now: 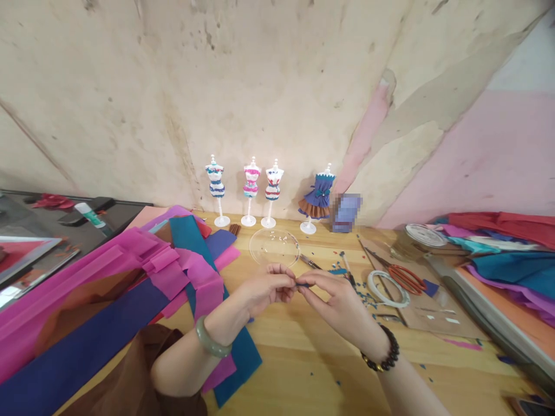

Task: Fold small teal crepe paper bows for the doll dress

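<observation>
My left hand (269,288) and my right hand (333,297) meet above the middle of the wooden table (299,370). Between their fingertips they pinch a small dark blue piece of paper (302,284), mostly covered by the fingers. Just beyond the hands lies a clear round plate (254,260) with tiny beads on it. Behind it, by the wall, a small mannequin in a blue and brown paper dress (321,196) stands upright. Left of it are three more little mannequins, among them a pink-banded one (250,188).
Pink, blue and teal crepe paper strips (173,266) spread across the left side. To the right lie orange-handled scissors (405,279), a white ring-shaped roll (388,289), tweezers (311,263) and blue scraps. A jar (418,240) and folded coloured paper (515,271) sit farther right. A glue stick (89,215) lies at left.
</observation>
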A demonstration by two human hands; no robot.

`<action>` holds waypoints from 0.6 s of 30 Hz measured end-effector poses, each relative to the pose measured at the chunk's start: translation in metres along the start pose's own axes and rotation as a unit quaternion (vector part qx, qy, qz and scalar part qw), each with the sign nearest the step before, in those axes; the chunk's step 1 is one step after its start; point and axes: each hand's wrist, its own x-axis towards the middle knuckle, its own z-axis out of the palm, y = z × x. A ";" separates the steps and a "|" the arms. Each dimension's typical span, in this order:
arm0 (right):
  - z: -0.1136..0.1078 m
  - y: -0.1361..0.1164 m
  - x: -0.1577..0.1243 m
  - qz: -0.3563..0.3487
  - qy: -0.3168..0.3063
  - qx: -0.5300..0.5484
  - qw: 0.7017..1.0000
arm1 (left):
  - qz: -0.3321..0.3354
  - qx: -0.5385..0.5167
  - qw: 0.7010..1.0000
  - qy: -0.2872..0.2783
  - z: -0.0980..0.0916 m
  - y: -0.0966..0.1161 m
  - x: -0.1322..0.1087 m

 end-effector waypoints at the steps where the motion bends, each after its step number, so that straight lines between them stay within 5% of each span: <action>1: 0.000 0.000 0.000 0.004 -0.001 0.002 1.000 | -0.001 0.002 1.000 0.001 0.001 0.001 0.000; 18: -0.002 0.001 -0.001 -0.020 0.006 -0.009 1.000 | -0.024 -0.002 1.000 -0.010 0.001 0.000 0.001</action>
